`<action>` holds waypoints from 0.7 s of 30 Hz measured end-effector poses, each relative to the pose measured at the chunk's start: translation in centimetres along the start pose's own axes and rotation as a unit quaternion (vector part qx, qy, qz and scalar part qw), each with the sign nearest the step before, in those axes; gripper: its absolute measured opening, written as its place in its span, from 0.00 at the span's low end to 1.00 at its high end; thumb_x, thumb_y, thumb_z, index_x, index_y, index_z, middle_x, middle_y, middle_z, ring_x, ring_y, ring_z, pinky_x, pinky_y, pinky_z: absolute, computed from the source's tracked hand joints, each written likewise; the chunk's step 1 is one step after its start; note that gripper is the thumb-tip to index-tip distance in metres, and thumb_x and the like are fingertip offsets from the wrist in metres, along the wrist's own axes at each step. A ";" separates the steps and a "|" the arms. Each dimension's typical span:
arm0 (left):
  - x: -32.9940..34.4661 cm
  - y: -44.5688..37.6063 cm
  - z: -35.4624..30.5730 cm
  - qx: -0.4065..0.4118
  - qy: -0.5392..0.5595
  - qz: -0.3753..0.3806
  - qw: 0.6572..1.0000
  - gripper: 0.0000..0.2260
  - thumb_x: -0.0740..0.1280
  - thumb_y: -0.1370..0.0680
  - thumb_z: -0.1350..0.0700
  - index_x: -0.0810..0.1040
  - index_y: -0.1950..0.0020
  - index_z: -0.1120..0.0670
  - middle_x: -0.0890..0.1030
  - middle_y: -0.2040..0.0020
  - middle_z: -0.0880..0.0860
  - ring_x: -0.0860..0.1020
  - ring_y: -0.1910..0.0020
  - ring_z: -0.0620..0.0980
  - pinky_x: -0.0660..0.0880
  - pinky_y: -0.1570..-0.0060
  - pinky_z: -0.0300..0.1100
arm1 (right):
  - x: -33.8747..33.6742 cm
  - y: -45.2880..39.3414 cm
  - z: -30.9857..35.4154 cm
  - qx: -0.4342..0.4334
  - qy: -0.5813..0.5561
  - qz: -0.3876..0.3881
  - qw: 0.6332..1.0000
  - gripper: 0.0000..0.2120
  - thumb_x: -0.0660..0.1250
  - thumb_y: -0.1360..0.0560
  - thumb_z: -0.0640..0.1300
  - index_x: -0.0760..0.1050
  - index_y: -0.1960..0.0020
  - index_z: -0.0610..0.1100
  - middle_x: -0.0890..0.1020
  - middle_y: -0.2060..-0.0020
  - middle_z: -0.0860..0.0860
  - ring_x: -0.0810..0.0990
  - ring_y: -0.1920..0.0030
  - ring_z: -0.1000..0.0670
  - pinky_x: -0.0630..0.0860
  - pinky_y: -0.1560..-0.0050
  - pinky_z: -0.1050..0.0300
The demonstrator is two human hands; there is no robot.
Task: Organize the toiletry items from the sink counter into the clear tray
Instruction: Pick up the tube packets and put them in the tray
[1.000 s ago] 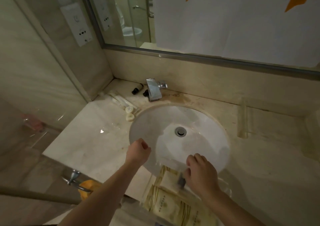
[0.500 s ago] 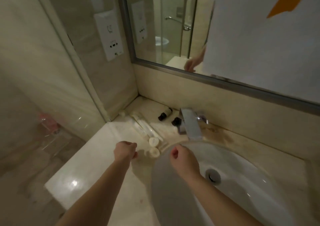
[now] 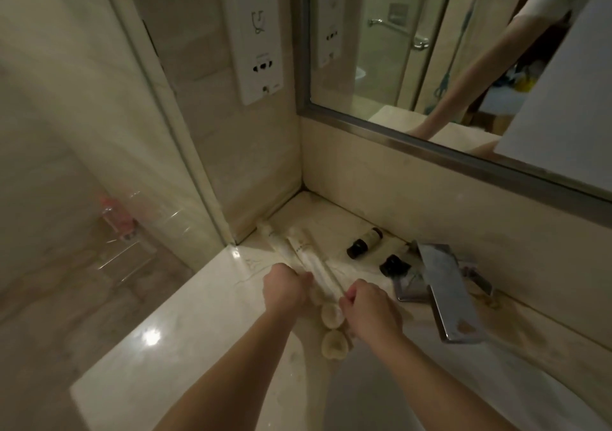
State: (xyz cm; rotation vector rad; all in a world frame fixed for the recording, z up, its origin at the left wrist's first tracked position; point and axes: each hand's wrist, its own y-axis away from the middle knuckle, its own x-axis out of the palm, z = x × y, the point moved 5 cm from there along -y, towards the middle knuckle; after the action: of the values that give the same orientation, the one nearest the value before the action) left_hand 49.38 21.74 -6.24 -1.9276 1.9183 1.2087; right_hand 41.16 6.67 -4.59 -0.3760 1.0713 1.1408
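Hands, left [image 3: 284, 287] and right [image 3: 371, 305], each grip one of two white tubes [image 3: 309, 258]; two dark bottles [image 3: 364, 242] nearby.

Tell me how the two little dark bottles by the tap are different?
The left bottle shows its whole length, black cap and brown body; the right bottle shows mostly its black cap, its body hidden behind the tap. The left bottle lies apart from the tap; the right bottle lies right beside it. Both lie on their sides on the counter, and no hand touches them.
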 end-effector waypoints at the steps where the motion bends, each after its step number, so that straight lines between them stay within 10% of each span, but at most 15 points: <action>1: 0.1 0.1 -0.2 0.006 0.005 0.006 1.000 0.11 0.69 0.29 0.51 0.80 0.55 0.59 0.82 0.60 0.55 0.79 0.60 0.54 0.72 0.64 0.41 | 0.1 -0.1 0.1 0.001 -0.004 0.009 1.000 0.08 0.61 0.23 0.50 0.74 0.49 0.48 0.78 0.50 0.49 0.78 0.50 0.47 0.76 0.54 0.52; 12: -3.1 5.6 0.0 0.051 0.318 0.074 0.944 0.07 0.66 0.25 0.67 0.71 0.51 0.58 0.84 0.56 0.57 0.84 0.58 0.56 0.79 0.61 0.48 | -4.9 3.8 3.1 -0.067 -0.237 -0.159 0.956 0.08 0.60 0.22 0.39 0.66 0.58 0.47 0.74 0.66 0.54 0.74 0.67 0.56 0.65 0.70 0.65; 17: -5.7 10.4 -0.7 0.096 0.334 0.175 0.921 0.15 0.63 0.28 0.72 0.76 0.44 0.59 0.81 0.54 0.60 0.82 0.55 0.59 0.80 0.54 0.52 | -6.5 9.4 4.6 -0.074 -0.423 -0.038 0.902 0.17 0.62 0.23 0.36 0.69 0.39 0.53 0.80 0.58 0.51 0.81 0.62 0.53 0.80 0.60 0.60; 21: -7.8 15.4 -0.8 0.113 0.343 0.219 0.907 0.14 0.63 0.31 0.71 0.76 0.47 0.62 0.78 0.54 0.60 0.80 0.56 0.60 0.78 0.50 0.57 | -7.7 15.5 3.8 -0.040 -0.537 0.028 0.842 0.11 0.61 0.23 0.33 0.77 0.45 0.43 0.81 0.63 0.48 0.78 0.65 0.55 0.77 0.63 0.61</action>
State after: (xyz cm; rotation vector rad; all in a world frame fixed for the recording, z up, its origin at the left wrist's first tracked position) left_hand 37.13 24.67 5.55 -2.0161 2.8001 0.3198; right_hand 29.46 11.74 7.64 0.2522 0.0335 1.1908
